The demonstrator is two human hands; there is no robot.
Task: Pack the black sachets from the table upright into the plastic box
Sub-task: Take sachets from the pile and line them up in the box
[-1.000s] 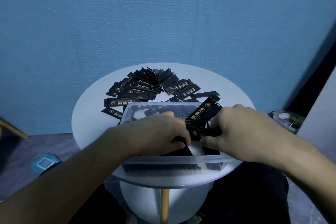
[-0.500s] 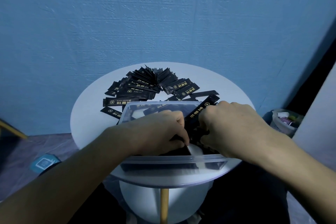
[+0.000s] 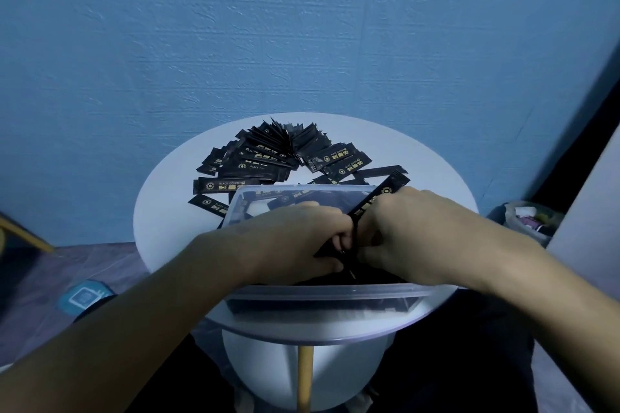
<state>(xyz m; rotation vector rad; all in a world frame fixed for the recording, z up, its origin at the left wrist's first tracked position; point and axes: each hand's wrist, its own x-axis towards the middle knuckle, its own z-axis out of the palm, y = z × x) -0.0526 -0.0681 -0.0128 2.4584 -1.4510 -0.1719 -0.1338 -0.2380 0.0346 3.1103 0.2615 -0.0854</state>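
A clear plastic box [image 3: 322, 292] sits at the near edge of the round white table [image 3: 432, 178]. Both hands are inside it, close together. My right hand [image 3: 416, 238] grips a black sachet [image 3: 385, 193] that sticks up and leans to the right over the box's far rim. My left hand [image 3: 298, 241] curls its fingers around dark sachets packed in the box, which are mostly hidden beneath the hands. A loose pile of several black sachets [image 3: 268, 157] with gold print lies on the table behind the box.
A blue wall stands close behind the table. On the floor, a blue packet [image 3: 84, 297] lies at the left and a small bin with rubbish [image 3: 530, 221] stands at the right. A wooden leg [image 3: 304, 379] runs under the table.
My right hand has moved left with its sachet until it meets the left hand, and the sachet now stands steeper. The left hand stayed in place.
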